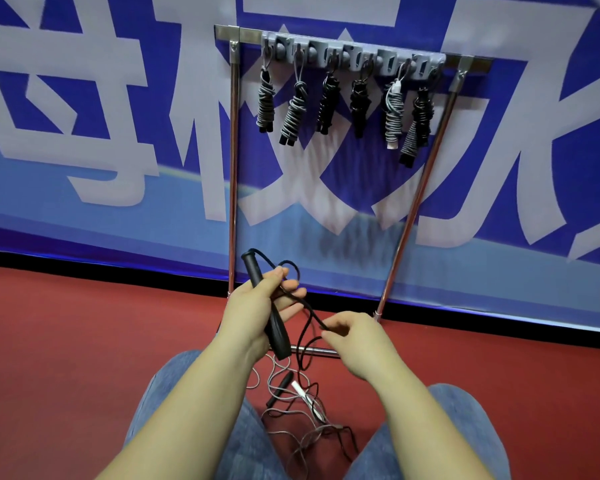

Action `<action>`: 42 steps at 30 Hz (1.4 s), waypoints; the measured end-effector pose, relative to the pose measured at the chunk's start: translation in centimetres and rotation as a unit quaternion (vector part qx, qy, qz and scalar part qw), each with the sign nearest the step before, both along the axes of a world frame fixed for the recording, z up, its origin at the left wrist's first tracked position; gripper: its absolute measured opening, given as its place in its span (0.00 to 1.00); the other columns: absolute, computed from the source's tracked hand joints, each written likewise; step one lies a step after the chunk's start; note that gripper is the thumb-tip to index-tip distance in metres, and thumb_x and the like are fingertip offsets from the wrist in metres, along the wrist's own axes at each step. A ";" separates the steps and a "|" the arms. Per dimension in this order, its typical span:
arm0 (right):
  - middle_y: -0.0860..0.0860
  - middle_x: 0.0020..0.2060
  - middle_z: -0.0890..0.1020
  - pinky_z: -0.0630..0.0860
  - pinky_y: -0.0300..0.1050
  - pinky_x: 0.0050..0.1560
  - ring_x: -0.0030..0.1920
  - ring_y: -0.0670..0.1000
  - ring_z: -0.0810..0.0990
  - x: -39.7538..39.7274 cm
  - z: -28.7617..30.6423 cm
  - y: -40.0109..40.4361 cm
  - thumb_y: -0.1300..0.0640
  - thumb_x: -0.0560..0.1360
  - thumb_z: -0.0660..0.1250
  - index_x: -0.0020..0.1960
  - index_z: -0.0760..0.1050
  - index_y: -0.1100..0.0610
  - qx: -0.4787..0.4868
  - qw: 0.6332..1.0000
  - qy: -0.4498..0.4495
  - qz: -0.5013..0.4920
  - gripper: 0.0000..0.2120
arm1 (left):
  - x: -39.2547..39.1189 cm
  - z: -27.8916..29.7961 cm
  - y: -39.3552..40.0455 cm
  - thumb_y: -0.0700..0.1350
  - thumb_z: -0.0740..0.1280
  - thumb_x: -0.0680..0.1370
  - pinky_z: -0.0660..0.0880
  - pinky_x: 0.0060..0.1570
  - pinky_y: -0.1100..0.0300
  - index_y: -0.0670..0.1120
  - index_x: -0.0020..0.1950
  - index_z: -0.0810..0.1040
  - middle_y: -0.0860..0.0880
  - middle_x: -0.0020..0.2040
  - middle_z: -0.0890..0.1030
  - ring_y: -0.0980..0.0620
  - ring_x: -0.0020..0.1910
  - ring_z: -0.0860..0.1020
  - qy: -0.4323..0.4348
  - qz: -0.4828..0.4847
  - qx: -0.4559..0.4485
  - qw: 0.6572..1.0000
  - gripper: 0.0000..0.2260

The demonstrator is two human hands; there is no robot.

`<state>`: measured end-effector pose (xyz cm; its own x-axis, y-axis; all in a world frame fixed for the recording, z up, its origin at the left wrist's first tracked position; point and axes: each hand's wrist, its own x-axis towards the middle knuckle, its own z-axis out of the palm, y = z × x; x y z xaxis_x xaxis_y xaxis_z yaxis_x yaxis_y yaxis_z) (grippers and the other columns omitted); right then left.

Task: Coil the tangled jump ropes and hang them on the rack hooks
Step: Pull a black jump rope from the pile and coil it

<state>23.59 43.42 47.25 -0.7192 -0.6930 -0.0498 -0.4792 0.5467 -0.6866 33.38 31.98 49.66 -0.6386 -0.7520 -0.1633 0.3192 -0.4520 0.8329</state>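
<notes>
Six coiled bundles already hang from the grey hook strip [352, 57] of the metal rack [233, 168], which stands against a big blue banner [84, 133] above the red floor [66, 341]. A person sits before it, knees in blue jeans [243, 441] spread to either side of a loose tangle of grey and black ropes [302, 420] lying on the floor. The left hand [257, 313] grips the black handles [274, 327] of one jump rope, thumb curled over them and the other fingers partly extended behind; it looks like two handles held together, though that is not certain. The right hand [355, 336] pinches the black cord [310, 315] just beside them, its fingertips pressed together on the line. The step in hand appears to be winding the cord round the handles. To do it well, the left hand should keep the handles parallel and steady while the right feeds the cord under light tension, laying each turn snug beside the last and freeing it from the floor tangle first, leaving a loop at the end for a hook.
</notes>
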 end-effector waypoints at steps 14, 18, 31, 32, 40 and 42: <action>0.53 0.42 0.83 0.81 0.40 0.39 0.39 0.49 0.84 1.1 3.8 0.1 0.60 0.79 0.61 0.47 0.74 0.59 -0.357 0.840 -0.396 -0.097 0.05 | -0.2 -1.4 0.1 0.44 0.67 0.78 0.72 0.55 0.59 0.48 0.55 0.80 0.48 0.53 0.83 0.53 0.54 0.80 -0.140 -0.060 -0.186 0.971 0.07; 0.52 0.40 0.84 0.81 0.38 0.37 0.38 0.48 0.85 1.2 4.4 0.2 0.59 0.79 0.62 0.48 0.75 0.59 -0.363 0.850 -0.371 -0.092 0.05 | -0.1 -1.4 0.3 0.41 0.67 0.78 0.74 0.52 0.58 0.50 0.47 0.79 0.49 0.47 0.83 0.52 0.49 0.81 -0.151 -0.051 -0.187 0.969 0.04; 0.49 0.33 0.81 0.75 0.35 0.32 0.28 0.42 0.78 -0.1 3.3 0.1 0.58 0.78 0.64 0.48 0.77 0.59 -0.333 0.910 -0.216 -0.118 0.06 | 0.1 -1.5 -0.5 0.39 0.66 0.78 0.74 0.39 0.62 0.44 0.46 0.78 0.49 0.33 0.78 0.53 0.33 0.77 -0.108 0.017 -0.129 0.986 0.02; 0.49 0.33 0.81 0.75 0.37 0.34 0.29 0.43 0.78 -0.5 2.8 0.1 0.58 0.78 0.64 0.49 0.78 0.60 -0.326 0.915 -0.199 -0.132 0.06 | 0.2 -1.5 -0.7 0.38 0.65 0.79 0.74 0.37 0.64 0.44 0.47 0.78 0.49 0.34 0.78 0.54 0.34 0.77 -0.109 0.027 -0.130 0.985 0.03; 0.47 0.56 0.79 0.70 0.37 0.56 0.56 0.46 0.76 0.0 1.6 0.0 0.68 0.74 0.63 0.61 0.75 0.53 -0.235 0.963 -0.090 -0.097 0.18 | 0.9 -1.4 -1.2 0.37 0.66 0.78 0.75 0.46 0.62 0.46 0.47 0.80 0.51 0.34 0.81 0.53 0.37 0.79 -0.113 -0.019 -0.187 0.976 0.05; 0.42 0.55 0.76 0.69 0.36 0.58 0.56 0.43 0.74 0.4 2.2 -0.1 0.64 0.75 0.65 0.62 0.73 0.50 -0.241 0.966 -0.077 -0.057 0.18 | 1.0 -1.0 -0.9 0.37 0.66 0.77 0.76 0.46 0.62 0.44 0.48 0.81 0.52 0.32 0.81 0.54 0.36 0.78 -0.102 -0.066 -0.205 0.971 0.05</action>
